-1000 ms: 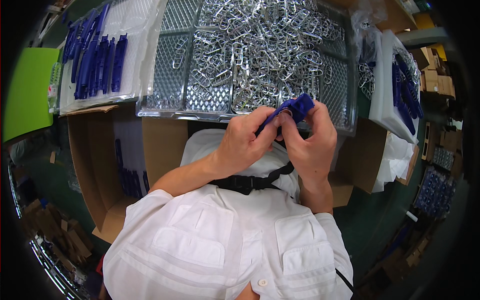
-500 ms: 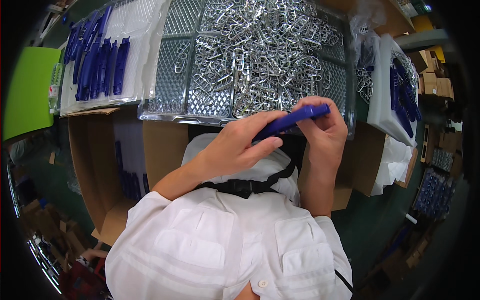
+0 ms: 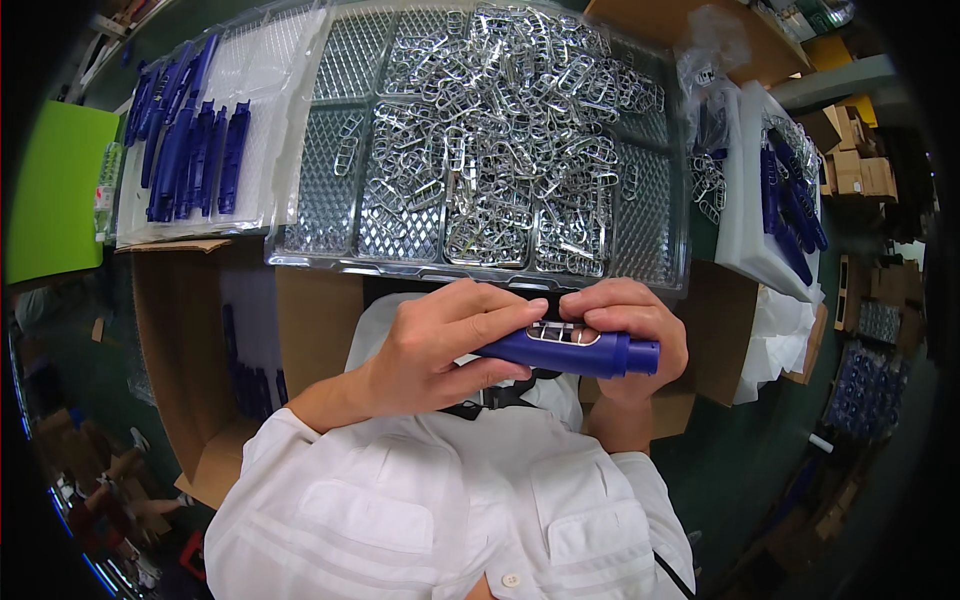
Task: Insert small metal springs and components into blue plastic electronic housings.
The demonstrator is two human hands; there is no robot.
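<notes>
**Blue handle gripped in both hands below the clip tray**

Far left of the frame: a green panel (image 3: 55, 190). Beside it, upper left: a row of blue plastic handles (image 3: 185, 130) laid side by side on a white foam sheet (image 3: 255, 120). Lower left: an open cardboard box (image 3: 190, 350) with more blue parts standing inside.

Upper centre: a clear gridded tray (image 3: 330, 215) heaped with shiny metal clips (image 3: 500, 130).

Centre, just below the tray's near edge: left hand (image 3: 430, 345) wrapped around a blue plastic handle (image 3: 570, 352), fingers closed on its left end, thumb pressed along the top. Handle lying roughly level, a metal clip (image 3: 565, 334) seated in its upper face, round end pointing right. Right hand (image 3: 630, 325) clamped over the handle from above and behind, fingertips meeting the left thumb at the clip.

Lower centre: white shirt (image 3: 450, 510) with a black strap.

Upper right: a second white foam sheet (image 3: 745, 220) carrying more blue handles (image 3: 795, 210), stacked cartons (image 3: 860, 165) beyond.
</notes>
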